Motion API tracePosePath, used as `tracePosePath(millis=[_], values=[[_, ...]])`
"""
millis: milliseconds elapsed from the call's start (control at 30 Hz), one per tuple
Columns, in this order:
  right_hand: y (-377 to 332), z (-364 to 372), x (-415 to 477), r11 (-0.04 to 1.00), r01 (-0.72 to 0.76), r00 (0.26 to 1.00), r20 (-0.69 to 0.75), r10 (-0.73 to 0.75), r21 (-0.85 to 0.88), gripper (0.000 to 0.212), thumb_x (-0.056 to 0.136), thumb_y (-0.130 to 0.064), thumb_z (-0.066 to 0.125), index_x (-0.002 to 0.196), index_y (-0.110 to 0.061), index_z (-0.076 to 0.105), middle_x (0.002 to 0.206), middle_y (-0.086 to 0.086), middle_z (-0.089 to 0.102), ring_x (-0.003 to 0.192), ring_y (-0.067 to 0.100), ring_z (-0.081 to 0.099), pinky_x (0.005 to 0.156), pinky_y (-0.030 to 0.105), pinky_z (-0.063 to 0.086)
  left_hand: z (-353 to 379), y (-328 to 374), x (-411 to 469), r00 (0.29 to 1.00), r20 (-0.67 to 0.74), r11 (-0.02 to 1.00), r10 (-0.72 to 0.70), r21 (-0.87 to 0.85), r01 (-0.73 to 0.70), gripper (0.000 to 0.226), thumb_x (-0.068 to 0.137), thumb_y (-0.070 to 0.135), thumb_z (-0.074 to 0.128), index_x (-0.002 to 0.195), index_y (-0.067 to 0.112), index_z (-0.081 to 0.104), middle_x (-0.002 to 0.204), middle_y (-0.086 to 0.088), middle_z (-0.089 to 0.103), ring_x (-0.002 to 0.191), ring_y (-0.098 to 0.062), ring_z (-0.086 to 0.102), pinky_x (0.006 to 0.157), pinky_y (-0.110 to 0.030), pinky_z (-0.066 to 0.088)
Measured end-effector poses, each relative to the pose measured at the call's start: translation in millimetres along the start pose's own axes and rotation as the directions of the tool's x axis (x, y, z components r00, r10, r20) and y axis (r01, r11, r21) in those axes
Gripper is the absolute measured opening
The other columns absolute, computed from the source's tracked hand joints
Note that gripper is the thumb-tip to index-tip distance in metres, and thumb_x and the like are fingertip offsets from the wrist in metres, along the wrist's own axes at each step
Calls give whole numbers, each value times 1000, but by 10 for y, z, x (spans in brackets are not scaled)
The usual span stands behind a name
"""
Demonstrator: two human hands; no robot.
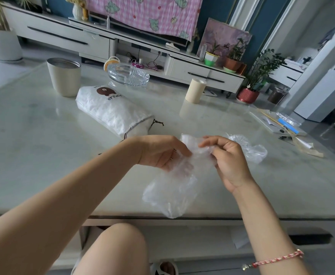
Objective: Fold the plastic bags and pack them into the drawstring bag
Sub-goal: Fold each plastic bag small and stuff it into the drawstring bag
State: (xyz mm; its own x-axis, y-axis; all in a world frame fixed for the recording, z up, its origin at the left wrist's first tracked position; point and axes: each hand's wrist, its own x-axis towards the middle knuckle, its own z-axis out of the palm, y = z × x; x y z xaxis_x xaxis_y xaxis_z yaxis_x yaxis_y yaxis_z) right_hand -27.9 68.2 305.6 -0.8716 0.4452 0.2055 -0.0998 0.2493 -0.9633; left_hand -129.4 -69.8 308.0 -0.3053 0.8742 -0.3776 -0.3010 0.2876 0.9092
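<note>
Pale glossy surface (43, 155), both my hands pinching one crinkled clear plastic bag (174, 187): left hand (160, 153), right hand (228, 159). Flatten first, then fold tight so it fits the white drawstring bag (111, 110).

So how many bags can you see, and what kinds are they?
Clear plastic bags: 2, the held plastic bag and the loose plastic bag
Drawstring bag: 1
Total: 3
</note>
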Motion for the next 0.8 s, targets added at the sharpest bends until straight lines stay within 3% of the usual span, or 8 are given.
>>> tracePosePath(millis=[100,167,234,300,400,534,634,801], values=[[-39,-134,-33,997,22,999,27,-24,69,33,82,10,52,83,-19,67,85,-11,68,77,5,57,71,17,44,-25,43,-42,1000,-31,997,-2,-74,0,22,93,10,44,83,1,62,61,-7,68,48,-14,64,45,-18,48],[-26,-214,-107,953,182,982,-10,-190,-242,42,71,-1,61,106,-24,59,112,-7,61,99,7,55,88,23,42,-56,75,-63,997,-77,1000,-7,22,8,30,95,19,42,83,3,64,62,-5,70,49,-12,64,46,-16,48],[13,-184,-199,634,409,888,126,-442,-656,66,64,-8,62,127,-20,47,135,2,47,125,14,40,105,28,31,-74,97,-86,994,-112,998,5,66,2,34,97,22,39,84,6,66,64,-4,71,52,-10,65,48,-15,48],[90,-19,-313,304,556,776,352,-524,-773,80,64,-11,73,136,-13,38,144,12,39,135,23,28,113,32,20,-94,100,-81,990,-142,1000,14,20,-11,32,95,19,42,80,5,66,66,-6,70,54,-12,65,50,-17,51],[191,295,-457,198,666,670,460,-583,-719,65,72,-6,71,130,-11,43,137,14,48,131,25,36,111,33,26,-71,73,-49,966,-253,998,61,33,-55,24,92,11,49,71,6,60,59,-6,63,47,-14,60,48,-18,50],[225,390,-393,298,694,644,380,-664,-655,22,74,2,68,93,-8,66,86,6,61,83,20,49,77,27,41,-20,28,42,925,-345,985,160,123,-125,55,90,5,56,37,16,49,38,3,41,32,-6,38,35,-14,33],[248,400,-385,505,664,742,403,-535,-552,15,77,-11,64,90,-13,72,82,-2,58,82,17,52,77,21,40,-22,-20,95,897,-390,967,210,221,-131,45,89,4,57,48,13,43,36,6,37,32,-6,32,34,-16,27],[143,350,-408,922,259,941,289,-174,-287,5,81,-17,70,80,-13,73,74,-9,58,70,2,52,66,16,41,13,-62,168,902,-382,966,204,230,-121,31,89,4,55,60,11,49,44,3,47,38,-9,42,41,-17,33]])
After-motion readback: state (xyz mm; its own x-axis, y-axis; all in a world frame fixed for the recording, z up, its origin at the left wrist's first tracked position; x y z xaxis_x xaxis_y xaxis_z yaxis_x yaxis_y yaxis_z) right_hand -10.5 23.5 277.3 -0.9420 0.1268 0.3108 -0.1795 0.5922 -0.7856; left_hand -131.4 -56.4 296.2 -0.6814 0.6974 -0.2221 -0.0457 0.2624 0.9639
